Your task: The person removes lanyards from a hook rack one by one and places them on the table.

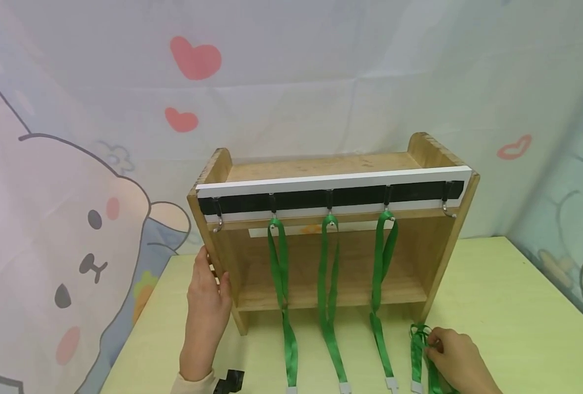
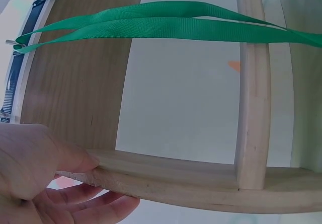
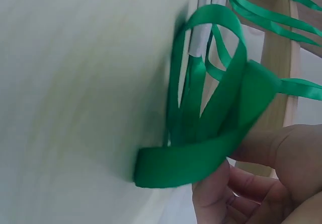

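Note:
A small wooden shelf [image 1: 331, 298] stands on the table, with a strip of hooks [image 1: 360, 195] across its upper front. My left hand [image 1: 209, 306] holds the shelf's left side panel [image 2: 166, 186], thumb on the inner side and fingers outside. Green lanyards hang from the three middle hooks: the left one [image 1: 288, 334], the middle one [image 1: 332, 334] and the right one [image 1: 379, 323]. Low at the shelf's right front, my right hand [image 1: 456, 355] pinches another green lanyard [image 3: 186, 163], which is looped and bunched near the tabletop. Part of that lanyard is hidden by the fingers.
The leftmost hook [image 1: 218, 221] and the rightmost hook [image 1: 447, 208] bear no lanyard. Around the shelf spreads a pale yellow-green table [image 1: 508, 306]. A printed cloth [image 1: 321, 98] with hearts and a cartoon animal hangs behind. A black object [image 1: 229, 381] shows beside the left sleeve.

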Tool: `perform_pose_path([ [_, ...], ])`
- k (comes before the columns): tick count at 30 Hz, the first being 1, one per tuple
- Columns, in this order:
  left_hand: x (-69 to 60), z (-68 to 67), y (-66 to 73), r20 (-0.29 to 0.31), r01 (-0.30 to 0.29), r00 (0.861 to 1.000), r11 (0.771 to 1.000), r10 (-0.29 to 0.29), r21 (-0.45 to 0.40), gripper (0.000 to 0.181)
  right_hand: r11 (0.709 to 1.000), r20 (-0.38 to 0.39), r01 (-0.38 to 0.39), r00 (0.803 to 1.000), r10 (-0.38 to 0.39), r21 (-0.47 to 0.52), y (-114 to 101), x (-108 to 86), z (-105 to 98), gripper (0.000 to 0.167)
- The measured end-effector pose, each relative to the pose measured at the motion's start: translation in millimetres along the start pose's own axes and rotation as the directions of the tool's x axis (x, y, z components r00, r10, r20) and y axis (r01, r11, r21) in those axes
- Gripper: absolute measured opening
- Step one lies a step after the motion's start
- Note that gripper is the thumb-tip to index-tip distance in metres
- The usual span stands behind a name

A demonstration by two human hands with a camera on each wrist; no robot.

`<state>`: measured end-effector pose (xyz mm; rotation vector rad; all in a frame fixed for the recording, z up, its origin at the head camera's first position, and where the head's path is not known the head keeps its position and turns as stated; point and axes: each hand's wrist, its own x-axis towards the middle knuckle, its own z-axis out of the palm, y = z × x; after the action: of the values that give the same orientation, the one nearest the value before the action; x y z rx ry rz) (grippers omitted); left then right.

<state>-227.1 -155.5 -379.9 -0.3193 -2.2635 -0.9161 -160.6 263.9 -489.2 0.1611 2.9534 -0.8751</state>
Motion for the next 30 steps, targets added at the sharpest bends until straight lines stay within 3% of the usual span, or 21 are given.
perform_pose_path([
  [14, 3.3, 0.6, -0.3, -0.022, -0.032, 0.999, 0.999, 0.031, -0.023, 0.058, 0.997, -0.079, 0.081, 0.994, -0.082, -0.010, -15.1, -3.7, -20.3, 0.006],
  [21, 1.1, 0.5, 0.3, 0.001, -0.003, 1.000, 1.000, 0.003, -0.027, 0.059, 0.992, -0.134, 0.129, 0.983, -0.129, -0.003, -33.2, -6.7, -34.9, 0.006],
  [26, 0.5, 0.8, -1.4, -0.013, -0.016, 1.000, 1.000, 0.016, -0.025, 0.059, 0.979, -0.221, 0.203, 0.954, -0.200, -0.011, -47.4, -7.9, -41.8, 0.008],
  [30, 0.0, 0.7, -1.9, -0.015, -0.019, 1.000, 1.000, 0.018, -0.023, 0.060, 0.957, -0.337, 0.290, 0.898, -0.282, -0.028, -57.2, -8.9, -45.6, 0.007],
])
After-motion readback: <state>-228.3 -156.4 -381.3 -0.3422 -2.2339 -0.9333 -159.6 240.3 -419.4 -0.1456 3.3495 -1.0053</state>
